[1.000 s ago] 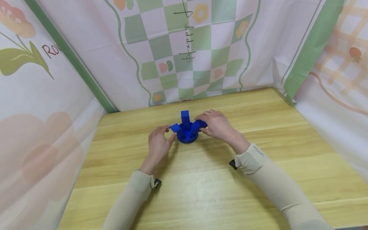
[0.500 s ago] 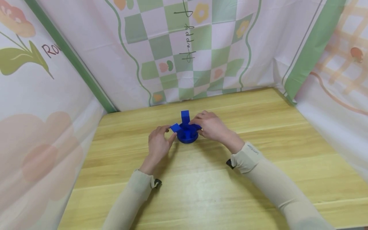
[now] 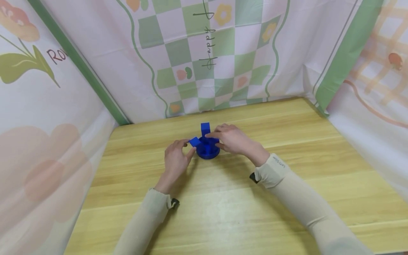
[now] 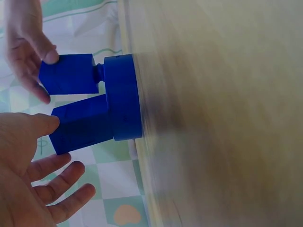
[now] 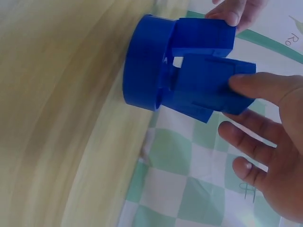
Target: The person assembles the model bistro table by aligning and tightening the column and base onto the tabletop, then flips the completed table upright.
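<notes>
A round blue base (image 3: 208, 155) with a raised rim stands on the table, and blue blocks rise from it. My left hand (image 3: 176, 158) pinches the left block (image 3: 195, 141) between thumb and index finger; its other fingers are spread in the left wrist view. On the opposite side, my right hand (image 3: 234, 140) pinches the right block (image 5: 213, 82) by its outer end. That block is mostly hidden by the fingers in the head view. In the left wrist view a narrow neck shows between it and the base. A third block (image 3: 205, 129) stands upright at the back, untouched.
The wooden table (image 3: 220, 212) spreads around the base. A patterned curtain (image 3: 210, 81) hangs along the table's back edge, with more cloth on both sides. Dark straps (image 3: 174, 203) show at the wrists.
My right hand has moved left, bringing the right block from outside the base's rim, tilted outward, in over the base. My left hand and the back block have stayed put.
</notes>
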{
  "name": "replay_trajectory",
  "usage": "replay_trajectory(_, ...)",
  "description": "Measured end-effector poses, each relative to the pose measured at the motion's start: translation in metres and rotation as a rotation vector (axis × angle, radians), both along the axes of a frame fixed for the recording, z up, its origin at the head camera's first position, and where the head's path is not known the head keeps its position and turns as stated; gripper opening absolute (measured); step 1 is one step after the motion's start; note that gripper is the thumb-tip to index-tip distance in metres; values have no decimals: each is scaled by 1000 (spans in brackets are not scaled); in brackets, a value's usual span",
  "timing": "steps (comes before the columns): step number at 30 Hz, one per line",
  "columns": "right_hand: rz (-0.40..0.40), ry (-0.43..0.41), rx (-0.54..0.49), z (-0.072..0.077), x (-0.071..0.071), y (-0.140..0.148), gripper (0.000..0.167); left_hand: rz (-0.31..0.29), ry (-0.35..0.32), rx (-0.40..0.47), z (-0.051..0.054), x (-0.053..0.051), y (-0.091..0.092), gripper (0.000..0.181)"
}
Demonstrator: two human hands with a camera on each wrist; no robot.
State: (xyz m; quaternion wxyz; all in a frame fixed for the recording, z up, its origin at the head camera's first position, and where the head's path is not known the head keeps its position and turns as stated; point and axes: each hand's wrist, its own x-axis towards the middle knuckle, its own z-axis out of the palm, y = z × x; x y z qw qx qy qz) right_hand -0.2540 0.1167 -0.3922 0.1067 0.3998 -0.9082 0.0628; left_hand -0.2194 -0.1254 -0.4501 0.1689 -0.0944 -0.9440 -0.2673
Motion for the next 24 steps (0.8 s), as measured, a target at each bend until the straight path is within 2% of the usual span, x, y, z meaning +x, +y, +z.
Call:
replay_trajectory(7,-29,-49,28,1,-4,-2,52,4,-22,-7,0,1,0,47)
replay_trajectory(14,-136,-102,33,0,-9,-6,54,11,-9,-4,-1,-1,0,44)
replay_trajectory(19,-127,-171,-58,-4,-10,-9,52,16,-4,-4,-2,-1,0,44)
replay_trajectory(21,-113,-165,-86,-6,-10,-10,52,14,0,-6,-2,-1,0,44)
replay_trajectory(24,-111,-112,-68,-8,-11,-11,52,10,6,-15,-1,-1,0,44)
